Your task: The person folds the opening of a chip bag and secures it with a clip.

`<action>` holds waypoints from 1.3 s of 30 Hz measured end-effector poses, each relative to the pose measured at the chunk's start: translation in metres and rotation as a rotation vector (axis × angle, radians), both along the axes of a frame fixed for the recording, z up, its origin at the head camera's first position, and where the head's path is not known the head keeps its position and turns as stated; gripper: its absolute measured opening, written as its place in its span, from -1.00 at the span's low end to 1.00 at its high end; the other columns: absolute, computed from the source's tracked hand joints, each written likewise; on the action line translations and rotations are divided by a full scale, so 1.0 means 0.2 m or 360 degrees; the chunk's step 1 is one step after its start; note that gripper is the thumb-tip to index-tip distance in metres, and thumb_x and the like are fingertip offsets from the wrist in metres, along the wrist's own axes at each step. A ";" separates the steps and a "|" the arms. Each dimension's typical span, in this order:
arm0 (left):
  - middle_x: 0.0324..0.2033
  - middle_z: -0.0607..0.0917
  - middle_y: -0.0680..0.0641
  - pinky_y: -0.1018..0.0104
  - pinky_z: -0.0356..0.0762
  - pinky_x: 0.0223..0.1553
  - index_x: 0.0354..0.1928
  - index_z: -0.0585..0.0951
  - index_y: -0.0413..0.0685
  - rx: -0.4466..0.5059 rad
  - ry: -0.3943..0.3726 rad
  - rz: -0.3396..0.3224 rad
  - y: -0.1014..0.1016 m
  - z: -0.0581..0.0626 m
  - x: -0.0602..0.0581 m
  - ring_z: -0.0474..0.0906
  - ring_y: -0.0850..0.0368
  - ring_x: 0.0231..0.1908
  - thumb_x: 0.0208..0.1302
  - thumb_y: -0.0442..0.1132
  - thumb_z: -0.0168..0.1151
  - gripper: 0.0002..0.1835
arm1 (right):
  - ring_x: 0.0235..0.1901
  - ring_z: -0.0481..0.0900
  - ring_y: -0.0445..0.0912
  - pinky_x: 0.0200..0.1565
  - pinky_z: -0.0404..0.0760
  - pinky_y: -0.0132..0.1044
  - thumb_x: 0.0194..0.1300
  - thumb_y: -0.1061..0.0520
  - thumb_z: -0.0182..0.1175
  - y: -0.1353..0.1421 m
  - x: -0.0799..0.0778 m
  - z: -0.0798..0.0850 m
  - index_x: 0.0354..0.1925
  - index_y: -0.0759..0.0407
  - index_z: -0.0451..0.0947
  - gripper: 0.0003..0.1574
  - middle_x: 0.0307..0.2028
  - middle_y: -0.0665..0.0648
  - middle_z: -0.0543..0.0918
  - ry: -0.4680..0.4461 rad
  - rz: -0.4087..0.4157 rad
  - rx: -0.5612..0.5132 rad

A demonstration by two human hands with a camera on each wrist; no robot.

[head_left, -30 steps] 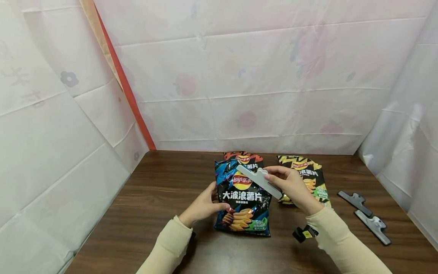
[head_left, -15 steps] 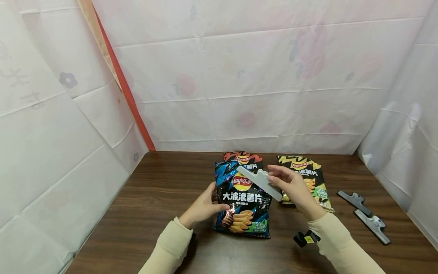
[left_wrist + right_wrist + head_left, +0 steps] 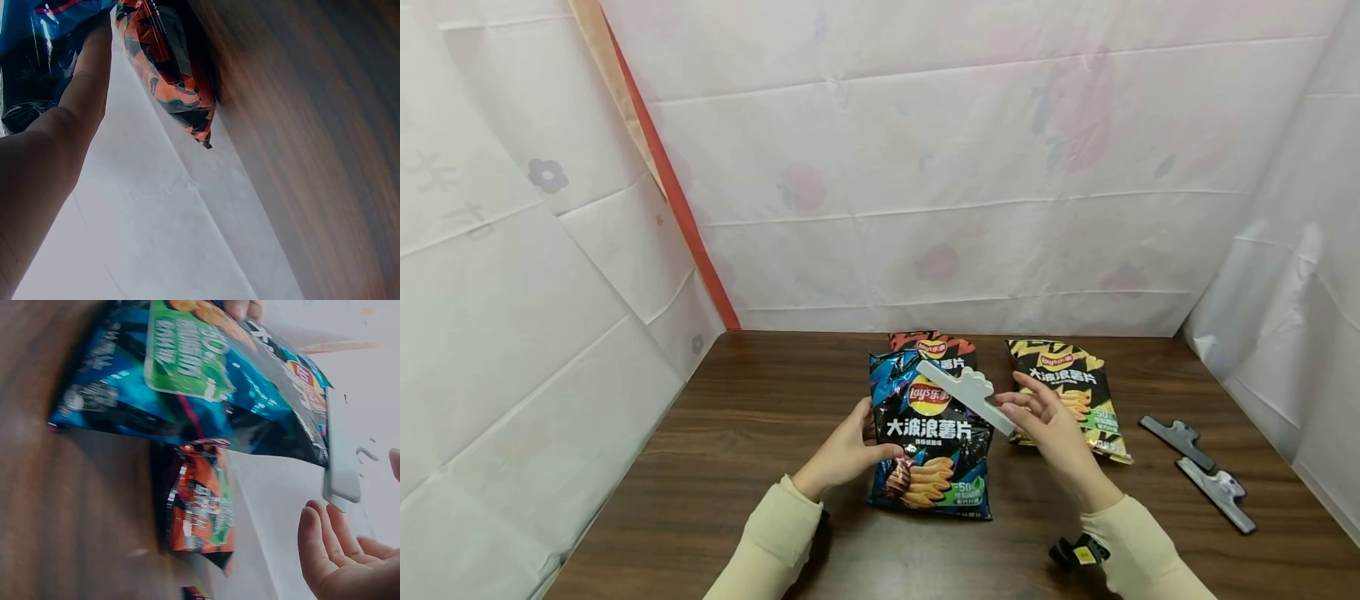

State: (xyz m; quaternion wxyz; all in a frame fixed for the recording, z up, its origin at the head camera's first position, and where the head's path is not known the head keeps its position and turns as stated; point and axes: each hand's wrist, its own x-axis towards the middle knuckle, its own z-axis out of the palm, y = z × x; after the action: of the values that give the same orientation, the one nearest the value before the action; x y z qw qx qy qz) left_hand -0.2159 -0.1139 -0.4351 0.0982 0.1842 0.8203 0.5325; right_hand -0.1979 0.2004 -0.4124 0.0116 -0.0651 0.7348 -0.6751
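My left hand (image 3: 850, 450) grips the left side of a blue and black bag of potato chips (image 3: 928, 433), thumb on its front. A white bag clip (image 3: 966, 392) sits slantwise across the bag's upper right corner. Just right of the clip, my right hand (image 3: 1052, 425) has its fingers parted and holds nothing. The right wrist view shows the same white clip (image 3: 340, 450) biting the bag's edge, with the right hand (image 3: 344, 556) apart from it. In the left wrist view, part of the left hand (image 3: 87, 81) is hidden behind the blue bag.
A red chip bag (image 3: 958, 346) stands behind the blue one, mostly covered. To the right is a yellow and black chip bag (image 3: 1067, 392). Two more bag clips, a dark one (image 3: 1176, 442) and a grey one (image 3: 1217, 496), lie at the table's right side. White cloth surrounds the wooden table (image 3: 737, 417).
My right hand has let go of the white clip and moved slightly right and down, its fingers spreading. The clip stays on the blue bag; my left hand keeps its grip.
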 end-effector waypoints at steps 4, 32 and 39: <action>0.43 0.27 -0.26 -0.17 0.26 0.33 0.53 0.00 -0.15 0.0016 0.0009 0.0031 0.00 0.00 0.00 0.26 -0.17 0.39 0.21 -0.07 0.41 0.01 | -0.07 0.60 -0.40 0.03 0.62 -0.36 0.45 0.04 0.13 0.00 0.02 -0.04 0.53 0.19 -0.06 -0.11 0.06 -0.03 0.62 -0.0144 -0.0002 -0.0090; 0.43 0.26 -0.27 -0.19 0.21 0.36 0.53 -0.01 -0.15 -0.0009 -0.0031 0.0096 0.01 0.02 0.02 0.22 -0.19 0.41 0.20 -0.06 0.41 0.02 | 0.15 0.50 0.05 0.12 0.57 -0.06 0.31 0.09 0.28 -0.15 0.04 -0.20 0.40 0.40 0.17 -0.15 0.31 0.43 0.35 -0.0359 0.0091 0.0000; 0.46 0.19 -0.30 -0.19 0.18 0.38 0.54 -0.06 -0.21 -0.0019 -0.0047 0.0122 0.00 0.01 0.02 0.17 -0.21 0.44 0.21 -0.07 0.40 0.05 | 0.39 0.21 0.29 0.22 0.48 0.09 0.30 0.12 0.28 -0.16 0.05 -0.22 0.48 0.45 -0.02 0.01 0.46 0.45 0.10 -0.0333 0.0230 0.0048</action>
State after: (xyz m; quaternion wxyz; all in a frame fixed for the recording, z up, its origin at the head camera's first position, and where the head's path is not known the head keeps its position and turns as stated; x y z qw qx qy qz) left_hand -0.2116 -0.1132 -0.4326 0.0909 0.1443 0.8283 0.5338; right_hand -0.1881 0.1679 -0.4565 0.1378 -0.0468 0.7331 -0.6644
